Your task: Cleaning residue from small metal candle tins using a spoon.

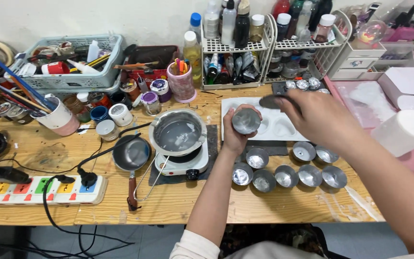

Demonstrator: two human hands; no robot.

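Observation:
My left hand (235, 136) holds a small round silver tin (246, 121) up, its mouth tilted toward me. My right hand (319, 117) hovers just right of it, pinching a dark flat lid-like piece (270, 101) that is blurred. Below the hands, several empty silver tins (286, 176) stand grouped on the wooden table (39, 153). Behind the held tin lies a white mould tray (276, 125) with heart-shaped hollows.
A metal pot of pale liquid (178, 133) sits on a small electric hotplate (182, 163), a dark little pan (131, 153) left of it. A power strip (39, 191) lies front left. Jars, baskets and bottle racks (235, 45) crowd the back; a white cylinder (403, 132) stands right.

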